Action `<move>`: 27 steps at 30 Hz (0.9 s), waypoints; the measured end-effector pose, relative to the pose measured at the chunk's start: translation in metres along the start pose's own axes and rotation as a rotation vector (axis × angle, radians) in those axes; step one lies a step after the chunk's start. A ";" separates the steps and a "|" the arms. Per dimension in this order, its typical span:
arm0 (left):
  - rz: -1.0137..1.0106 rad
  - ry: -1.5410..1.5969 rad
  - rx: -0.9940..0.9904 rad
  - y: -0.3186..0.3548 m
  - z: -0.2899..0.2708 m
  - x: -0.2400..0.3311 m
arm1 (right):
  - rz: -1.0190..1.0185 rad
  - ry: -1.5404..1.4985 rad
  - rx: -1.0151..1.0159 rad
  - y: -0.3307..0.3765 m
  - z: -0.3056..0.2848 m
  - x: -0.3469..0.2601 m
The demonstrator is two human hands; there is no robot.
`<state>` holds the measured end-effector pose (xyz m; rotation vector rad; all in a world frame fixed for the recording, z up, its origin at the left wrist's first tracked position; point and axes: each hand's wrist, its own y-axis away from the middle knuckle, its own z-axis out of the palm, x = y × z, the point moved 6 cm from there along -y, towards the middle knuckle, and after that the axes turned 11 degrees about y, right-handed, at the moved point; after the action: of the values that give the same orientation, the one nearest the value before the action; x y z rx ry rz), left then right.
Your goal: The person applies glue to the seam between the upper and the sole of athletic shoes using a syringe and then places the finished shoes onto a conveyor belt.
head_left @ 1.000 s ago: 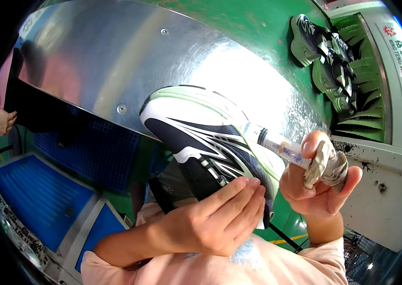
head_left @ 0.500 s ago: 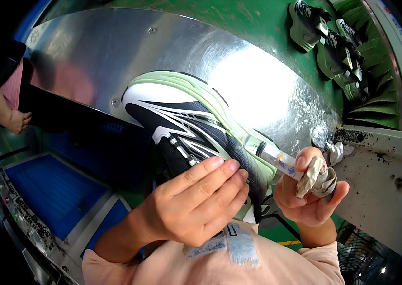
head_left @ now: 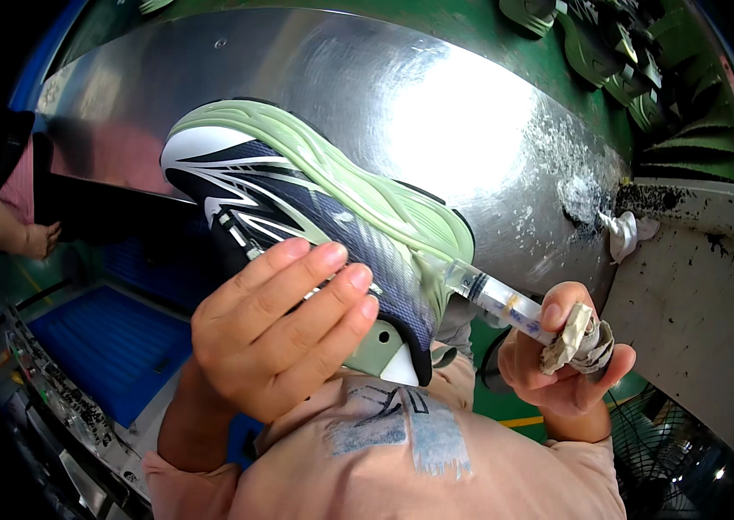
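A dark blue and white sneaker with a pale green sole is gripped by the left hand, fingers wrapped over its upper, sole tilted upward. A clear syringe is clasped in the right hand with a crumpled rag, its tip touching the sole's edge at the heel. Behind, a shiny metal sheet is seen beside a speckled white counter.

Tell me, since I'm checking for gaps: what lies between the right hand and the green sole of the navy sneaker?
In the head view, only the clear syringe bridges the right hand and the green sole; its tip meets the sole's edge.
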<state>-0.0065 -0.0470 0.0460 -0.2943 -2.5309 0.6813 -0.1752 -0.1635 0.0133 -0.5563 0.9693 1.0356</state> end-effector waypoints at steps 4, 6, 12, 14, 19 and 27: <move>0.032 0.004 -0.035 -0.011 0.001 -0.003 | 0.067 0.065 0.065 0.014 -0.011 -0.001; 0.022 -0.003 -0.082 -0.020 0.000 -0.002 | 0.100 0.088 0.084 0.018 -0.016 -0.001; 0.017 -0.043 -0.208 -0.046 0.004 -0.003 | 0.123 0.026 0.147 0.025 -0.027 0.006; 0.019 -0.051 -0.234 -0.057 0.006 -0.005 | 0.103 -0.044 0.157 0.027 -0.030 0.010; 0.106 -0.048 -0.379 -0.086 0.012 -0.017 | 0.032 -0.151 0.221 0.027 -0.030 0.021; 0.112 -0.060 -0.588 -0.127 0.037 -0.029 | -0.113 -0.191 0.258 0.020 -0.042 0.021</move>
<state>-0.0108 -0.1795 0.0724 -0.6246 -2.7383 -0.0371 -0.2063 -0.1772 -0.0248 -0.2892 0.8752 0.8314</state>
